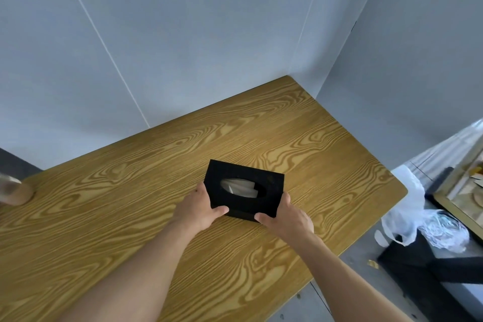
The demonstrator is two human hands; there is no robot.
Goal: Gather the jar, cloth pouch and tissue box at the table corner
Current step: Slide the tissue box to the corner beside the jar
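The bench (146, 165) has a yellow-brown wood-grain top whose far corner fits into the meeting of two grey walls. A black tissue box (271, 185) sits near its middle, and a blurred tan object (15, 191) stands at its left edge.

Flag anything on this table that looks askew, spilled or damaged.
Nothing looks spilled or damaged. The black tissue box sits skewed to the wooden table's edges, but the left hand and right hand are gripping it. A blurred tan object is cut off at the left edge.
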